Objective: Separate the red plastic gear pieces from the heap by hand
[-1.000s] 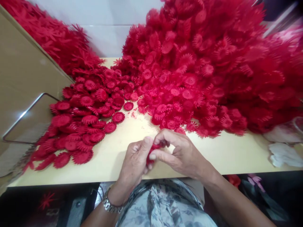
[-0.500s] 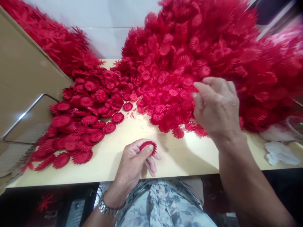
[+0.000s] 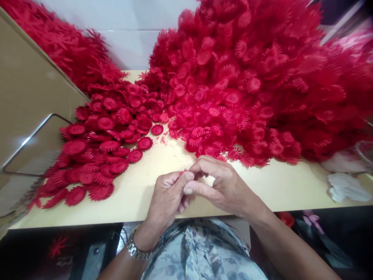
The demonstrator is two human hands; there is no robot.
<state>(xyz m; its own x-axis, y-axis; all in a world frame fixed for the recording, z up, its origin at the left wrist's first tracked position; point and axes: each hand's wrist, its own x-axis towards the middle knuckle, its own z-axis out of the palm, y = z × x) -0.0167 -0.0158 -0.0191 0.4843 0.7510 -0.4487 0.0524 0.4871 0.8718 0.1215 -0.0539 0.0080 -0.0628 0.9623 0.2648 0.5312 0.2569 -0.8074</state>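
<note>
Low over the front of the table, my left hand (image 3: 167,194) is closed on a red toothed disc (image 3: 184,171), flower-like in shape; only a sliver of its edge shows above the thumb. My right hand (image 3: 217,182) meets it there, thumb and fingers bent in a pinch against the left thumb. Whatever sits between the right fingertips is hidden. Behind my right hand spreads a big heap of thin red fringed discs (image 3: 212,112). To the left lies a pile of thicker red toothed discs (image 3: 109,146).
A cardboard panel (image 3: 35,77) with a metal wire frame (image 3: 27,140) stands at the left. Behind it rise red star-shaped pieces (image 3: 70,46). A crumpled white piece (image 3: 346,187) lies at the right by the table's (image 3: 163,155) front edge.
My right hand has come down and left from the heap of thin discs to my left hand. My left hand stays in place, its disc now mostly covered.
</note>
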